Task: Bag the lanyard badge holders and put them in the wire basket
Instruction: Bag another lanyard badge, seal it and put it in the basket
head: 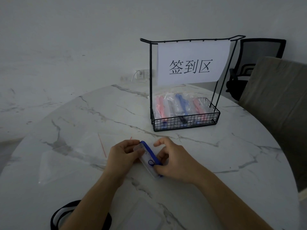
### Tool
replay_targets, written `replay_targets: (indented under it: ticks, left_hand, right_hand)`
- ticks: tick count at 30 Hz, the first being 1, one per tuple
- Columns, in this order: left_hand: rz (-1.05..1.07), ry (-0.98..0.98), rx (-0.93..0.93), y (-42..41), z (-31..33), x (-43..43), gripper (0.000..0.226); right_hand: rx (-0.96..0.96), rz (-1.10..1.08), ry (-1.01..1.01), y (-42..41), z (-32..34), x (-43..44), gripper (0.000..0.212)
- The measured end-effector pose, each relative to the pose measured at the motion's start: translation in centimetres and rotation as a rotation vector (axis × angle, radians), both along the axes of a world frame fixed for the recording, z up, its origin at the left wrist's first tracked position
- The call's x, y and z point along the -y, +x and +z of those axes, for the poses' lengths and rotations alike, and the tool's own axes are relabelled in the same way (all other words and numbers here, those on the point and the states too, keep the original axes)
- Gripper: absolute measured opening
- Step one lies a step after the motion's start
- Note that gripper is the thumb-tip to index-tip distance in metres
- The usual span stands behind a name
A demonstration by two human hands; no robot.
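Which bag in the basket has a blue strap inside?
The middle bag in the wire basket. Its strap is blue, while the left bag and the right bag hold pink straps.

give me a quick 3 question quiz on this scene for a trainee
1. True or false: the basket is empty.
2. The lanyard of the holder gripped by the left hand and right hand is: A pink, B blue, C green.
3. Fill in: the empty bag lies on the table to the ___ of both hands.
Key: 1 false; 2 B; 3 left.
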State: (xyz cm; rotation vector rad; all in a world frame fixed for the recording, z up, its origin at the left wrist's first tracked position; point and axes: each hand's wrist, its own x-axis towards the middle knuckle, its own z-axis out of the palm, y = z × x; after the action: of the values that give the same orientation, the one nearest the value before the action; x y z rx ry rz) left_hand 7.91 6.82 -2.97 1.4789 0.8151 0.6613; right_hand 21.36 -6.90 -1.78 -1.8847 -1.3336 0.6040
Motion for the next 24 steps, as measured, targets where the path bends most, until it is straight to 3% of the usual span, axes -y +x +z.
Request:
replay_targets:
  ticks: [2, 6, 11, 18, 24]
  left_hand:
    - [-0.004, 0.009, -0.01, 0.0, -0.1, 0.0, 0.019]
    - [-0.01, 0.005, -0.019, 0.0, -0.1, 0.0, 0.019]
    - [0.012, -0.057, -0.013, -0.1, 0.1, -0.3, 0.023]
    - [0.006, -0.224, 0.042, -0.4, 0.7, -0.4, 0.035]
    - [-0.032, -0.244, 0.089, -0.5, 1.4, -0.2, 0.041]
  right_hand:
    - [0.027, 0.023, 0.013, 0.0, 0.1, 0.1, 0.062]
    - [0.22, 0.064, 0.032, 0.1, 0.5, 0.2, 0.035]
    - [0.349, 0.083, 0.015, 0.4, 0.6, 0.4, 0.022]
    - [0.143, -0.084, 0.222, 0.4, 0.2, -0.1, 0.013]
    - [-0.04, -0.087, 0.196, 0.3, 0.1, -0.4, 0.004]
